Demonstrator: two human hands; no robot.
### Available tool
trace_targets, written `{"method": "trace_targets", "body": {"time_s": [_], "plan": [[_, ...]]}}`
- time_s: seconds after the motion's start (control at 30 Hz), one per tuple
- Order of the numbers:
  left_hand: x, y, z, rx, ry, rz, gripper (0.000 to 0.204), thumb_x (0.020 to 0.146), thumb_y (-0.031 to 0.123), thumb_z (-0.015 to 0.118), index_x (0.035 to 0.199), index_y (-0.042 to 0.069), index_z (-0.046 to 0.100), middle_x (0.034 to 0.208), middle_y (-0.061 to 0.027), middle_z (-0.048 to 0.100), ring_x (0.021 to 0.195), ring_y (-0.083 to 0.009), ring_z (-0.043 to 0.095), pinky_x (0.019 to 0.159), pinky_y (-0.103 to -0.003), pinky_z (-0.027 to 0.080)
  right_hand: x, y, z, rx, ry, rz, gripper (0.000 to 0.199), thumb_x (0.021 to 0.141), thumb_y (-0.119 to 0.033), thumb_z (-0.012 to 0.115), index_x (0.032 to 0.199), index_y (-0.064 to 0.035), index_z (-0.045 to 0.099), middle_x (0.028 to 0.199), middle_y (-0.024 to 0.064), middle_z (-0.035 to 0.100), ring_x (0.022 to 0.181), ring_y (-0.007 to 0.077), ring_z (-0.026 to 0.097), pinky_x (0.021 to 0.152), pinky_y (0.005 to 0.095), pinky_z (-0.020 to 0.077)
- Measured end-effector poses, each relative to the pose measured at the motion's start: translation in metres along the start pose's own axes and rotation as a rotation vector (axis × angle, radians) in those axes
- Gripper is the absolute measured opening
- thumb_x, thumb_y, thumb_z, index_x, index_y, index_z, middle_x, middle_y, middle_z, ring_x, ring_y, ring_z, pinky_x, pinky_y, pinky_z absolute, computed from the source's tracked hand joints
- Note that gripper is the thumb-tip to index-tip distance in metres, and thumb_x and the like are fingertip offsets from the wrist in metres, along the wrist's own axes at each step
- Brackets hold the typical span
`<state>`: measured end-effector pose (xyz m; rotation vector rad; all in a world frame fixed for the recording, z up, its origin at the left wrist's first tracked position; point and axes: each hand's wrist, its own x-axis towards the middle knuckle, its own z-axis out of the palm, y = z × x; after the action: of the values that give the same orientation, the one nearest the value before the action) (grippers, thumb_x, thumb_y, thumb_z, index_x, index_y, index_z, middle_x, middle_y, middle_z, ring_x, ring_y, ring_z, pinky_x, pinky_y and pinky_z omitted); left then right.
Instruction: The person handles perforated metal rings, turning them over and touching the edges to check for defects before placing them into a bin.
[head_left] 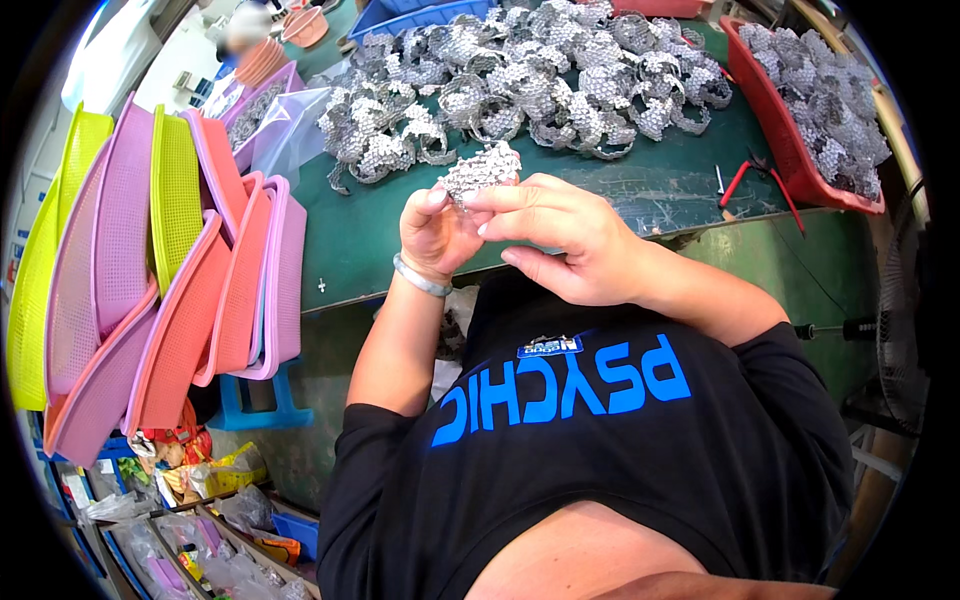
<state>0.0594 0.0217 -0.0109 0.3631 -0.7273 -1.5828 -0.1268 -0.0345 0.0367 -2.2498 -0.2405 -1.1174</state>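
Currently, the left hand (440,228) is apparently pinching a silvery honeycomb-patterned piece (480,172) between thumb and fingers. The right hand (585,242) is reaching across: its index finger is touching the piece's lower edge, its thumb is standing apart; I cannot tell whether its hidden fingers are gripping. Beyond the fingers, similar curled pieces (600,82) are lying heaped on the green surface (650,185); rightward, red-handled pliers (736,185) are resting. Step in hand: apparently, close two-handed adjustment. The next move is likely calling for steady left support and light right-finger pressure, avoiding bends.
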Motion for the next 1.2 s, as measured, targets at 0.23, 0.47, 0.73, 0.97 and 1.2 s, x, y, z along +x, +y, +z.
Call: {"method": "trace_targets", "body": {"time_s": [0.23, 0.47, 0.73, 0.97, 1.2], "plan": [[-0.005, -0.004, -0.013, 0.012, 0.038, 0.039, 0.066, 0.074, 0.033, 0.057, 0.121, -0.010, 0.042, 0.119, -0.0209, 0.051, 0.111, -0.0296, 0.050, 0.099, -0.039, 0.034, -0.002, 0.001, -0.004, -0.013, 0.006, 0.048, 0.033, 0.067, 0.006, 0.062, 0.098, -0.0031, 0.059, 0.112, 0.0128, 0.058, 0.089, 0.0257, 0.059, 0.076, 0.0341, 0.0456], [-0.006, -0.003, -0.012, -0.016, 0.002, 0.050, 0.055, 0.078, 0.031, 0.054, 0.116, -0.008, 0.050, 0.119, -0.0212, 0.051, 0.112, -0.0300, 0.049, 0.099, -0.040, 0.034, -0.002, 0.001, -0.004, -0.008, 0.034, 0.048, 0.032, 0.067, 0.006, 0.063, 0.098, -0.0031, 0.059, 0.111, 0.0136, 0.058, 0.087, 0.0264, 0.059, 0.075, 0.0337, 0.0461], [-0.005, -0.001, -0.016, 0.029, -0.020, 0.069, 0.050, 0.080, 0.030, 0.052, 0.115, -0.006, 0.052, 0.120, -0.0199, 0.051, 0.113, -0.0297, 0.048, 0.098, -0.040, 0.034, -0.002, 0.000, -0.005, -0.011, 0.035, 0.062, 0.029, 0.069, 0.005, 0.063, 0.096, -0.0022, 0.059, 0.111, 0.0137, 0.058, 0.086, 0.0263, 0.059, 0.074, 0.0333, 0.0463], [-0.001, 0.004, 0.021, 0.336, 0.151, 0.197, 0.054, 0.074, 0.016, 0.061, 0.121, -0.003, 0.044, 0.107, -0.0088, 0.055, 0.096, -0.0191, 0.055, 0.085, -0.033, 0.044, -0.004, 0.001, -0.010, -0.028, 0.104, 0.071, 0.026, 0.071, 0.005, 0.062, 0.096, -0.0013, 0.059, 0.105, 0.0134, 0.060, 0.085, 0.0244, 0.059, 0.072, 0.0313, 0.0463], [0.002, 0.004, 0.032, 0.641, 0.205, 0.306, 0.058, 0.071, 0.010, 0.066, 0.123, 0.000, 0.043, 0.100, -0.0055, 0.053, 0.092, -0.0130, 0.050, 0.081, -0.027, 0.041, -0.010, 0.005, -0.012, 0.041, 0.356, 0.248, 0.033, 0.072, 0.000, 0.065, 0.104, -0.0025, 0.057, 0.091, 0.0083, 0.061, 0.080, 0.0170, 0.057, 0.069, 0.0269, 0.0459]]}}
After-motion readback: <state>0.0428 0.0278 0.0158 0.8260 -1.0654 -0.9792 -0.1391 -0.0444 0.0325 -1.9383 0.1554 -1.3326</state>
